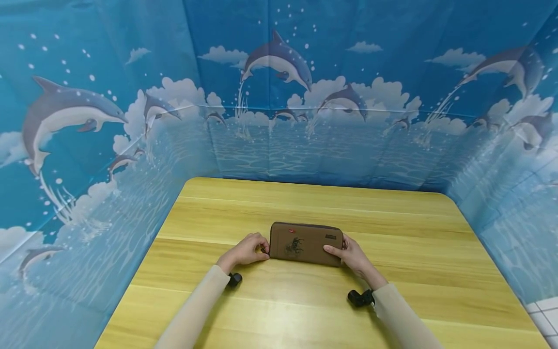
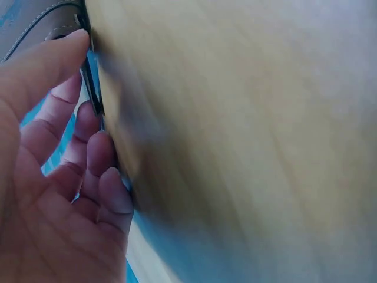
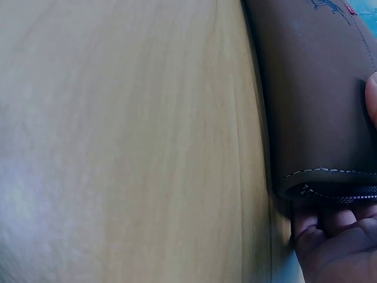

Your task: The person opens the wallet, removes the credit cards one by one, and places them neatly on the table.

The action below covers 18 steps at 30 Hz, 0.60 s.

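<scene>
A long brown zip-around wallet stands on its long edge on the table, its front bearing a dark horse emblem and a small red tag. My left hand is at its lower left corner, thumb and fingers pinching the dark strap-like zip pull. Gripping the opposite end is my right hand, with the thumb across the front and the other fingers behind and under the end. Zip teeth show at that end in the right wrist view.
The yellow wood-grain table spreads around the wallet on all sides. Blue dolphin-print sheeting rises behind it and along both sides. A black wrist camera sits by the right sleeve, another black camera by the left.
</scene>
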### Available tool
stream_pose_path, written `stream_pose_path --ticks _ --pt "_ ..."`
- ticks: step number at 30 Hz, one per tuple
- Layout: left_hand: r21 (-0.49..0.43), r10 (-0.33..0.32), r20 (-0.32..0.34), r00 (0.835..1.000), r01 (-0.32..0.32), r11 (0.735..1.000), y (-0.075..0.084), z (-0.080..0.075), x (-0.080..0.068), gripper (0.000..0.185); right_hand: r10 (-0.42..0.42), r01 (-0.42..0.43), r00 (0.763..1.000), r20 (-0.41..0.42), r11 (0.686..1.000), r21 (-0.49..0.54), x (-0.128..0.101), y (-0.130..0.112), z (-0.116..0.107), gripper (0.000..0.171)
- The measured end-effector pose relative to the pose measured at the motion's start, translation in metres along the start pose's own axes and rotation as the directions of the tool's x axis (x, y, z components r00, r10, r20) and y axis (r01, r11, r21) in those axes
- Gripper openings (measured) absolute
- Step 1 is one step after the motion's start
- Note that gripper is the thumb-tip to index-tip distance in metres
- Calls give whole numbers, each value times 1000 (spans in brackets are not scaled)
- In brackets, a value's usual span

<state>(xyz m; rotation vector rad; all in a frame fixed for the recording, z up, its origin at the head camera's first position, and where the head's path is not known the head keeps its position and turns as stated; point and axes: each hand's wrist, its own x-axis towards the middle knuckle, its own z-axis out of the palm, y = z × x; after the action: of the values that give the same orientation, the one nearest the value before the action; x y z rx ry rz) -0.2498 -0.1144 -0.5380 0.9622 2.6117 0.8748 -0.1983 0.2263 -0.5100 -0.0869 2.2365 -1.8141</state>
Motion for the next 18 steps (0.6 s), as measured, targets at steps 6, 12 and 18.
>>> stream_pose_path --ticks 6,12,18 --pt "-9 -3 2 1000 3 1000 0 1 0 9 0 0 1000 0 1000 13 1 1 0 45" --pt "22 51 6 999 -51 998 -1 1 0 9 6 -6 1000 3 1000 8 1 0 0 47" --pt "77 101 14 995 -101 992 0 -1 2 11 7 -7 1000 -1 1000 -7 -1 -1 1 46"
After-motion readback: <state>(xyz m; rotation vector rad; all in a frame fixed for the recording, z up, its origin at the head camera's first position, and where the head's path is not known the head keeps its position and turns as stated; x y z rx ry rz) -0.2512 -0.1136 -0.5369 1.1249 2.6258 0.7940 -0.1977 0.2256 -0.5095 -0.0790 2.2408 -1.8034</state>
